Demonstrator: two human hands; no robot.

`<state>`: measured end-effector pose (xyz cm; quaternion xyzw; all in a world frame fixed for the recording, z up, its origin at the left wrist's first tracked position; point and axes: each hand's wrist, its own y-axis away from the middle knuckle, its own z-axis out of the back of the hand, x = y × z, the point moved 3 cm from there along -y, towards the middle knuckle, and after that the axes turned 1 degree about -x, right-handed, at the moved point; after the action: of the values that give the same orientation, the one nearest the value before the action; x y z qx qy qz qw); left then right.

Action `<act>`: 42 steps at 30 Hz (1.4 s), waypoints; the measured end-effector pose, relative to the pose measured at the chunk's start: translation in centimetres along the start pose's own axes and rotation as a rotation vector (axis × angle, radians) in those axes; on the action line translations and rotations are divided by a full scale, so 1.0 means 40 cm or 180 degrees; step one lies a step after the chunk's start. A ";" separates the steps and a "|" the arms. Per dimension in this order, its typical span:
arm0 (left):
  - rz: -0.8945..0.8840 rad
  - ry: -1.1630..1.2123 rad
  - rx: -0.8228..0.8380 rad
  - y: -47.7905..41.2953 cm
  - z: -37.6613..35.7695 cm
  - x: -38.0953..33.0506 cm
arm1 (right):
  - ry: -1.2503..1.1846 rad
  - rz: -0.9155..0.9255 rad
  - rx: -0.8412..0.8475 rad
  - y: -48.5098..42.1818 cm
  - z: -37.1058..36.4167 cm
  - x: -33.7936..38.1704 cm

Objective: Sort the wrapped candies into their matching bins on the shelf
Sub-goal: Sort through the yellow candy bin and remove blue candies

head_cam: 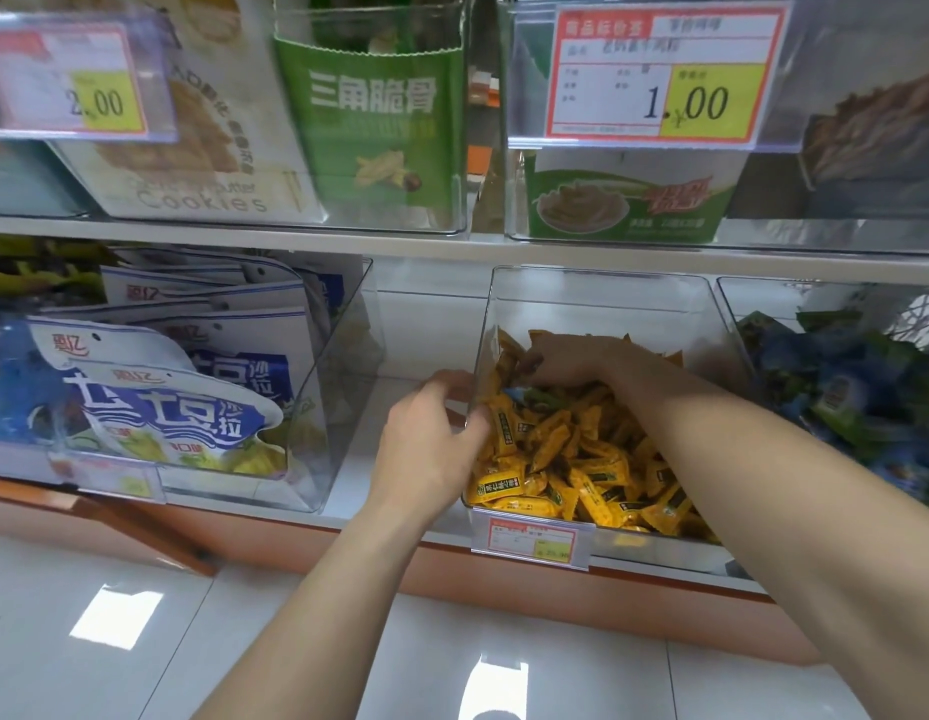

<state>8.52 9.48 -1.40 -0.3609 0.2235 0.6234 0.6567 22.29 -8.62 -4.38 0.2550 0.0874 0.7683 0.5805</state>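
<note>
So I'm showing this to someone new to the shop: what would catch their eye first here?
Probably the clear bin on the lower shelf, heaped with yellow wrapped candies, where the right hand digs in beside a blue-green wrapped candy lying among them. The left hand grips that bin's left wall. Above, on the upper shelf, hangs a big red and yellow price tag reading 1.00.

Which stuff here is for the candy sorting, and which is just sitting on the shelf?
For the job:
yellow candies
clear bin
blue-green candy
bin of blue and green candies
left hand
right hand

Just there:
blue-and-white snack bags
green box
cookie box
price tags
</note>
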 end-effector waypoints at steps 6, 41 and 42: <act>-0.0004 -0.0011 0.0018 -0.001 0.000 0.002 | 0.0010 0.0079 -0.0118 -0.005 0.007 -0.011; -0.0649 -0.0410 0.0014 -0.015 -0.010 -0.063 | -0.1962 0.0692 -0.0858 0.220 0.088 -0.023; -0.0724 -0.0310 0.0091 -0.013 -0.014 -0.072 | -0.2095 0.0841 -0.0777 0.236 0.081 -0.010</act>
<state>8.76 7.18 0.50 -0.3438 0.1579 0.5584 0.7383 15.98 -12.46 2.35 0.4264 -0.2298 0.7182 0.4995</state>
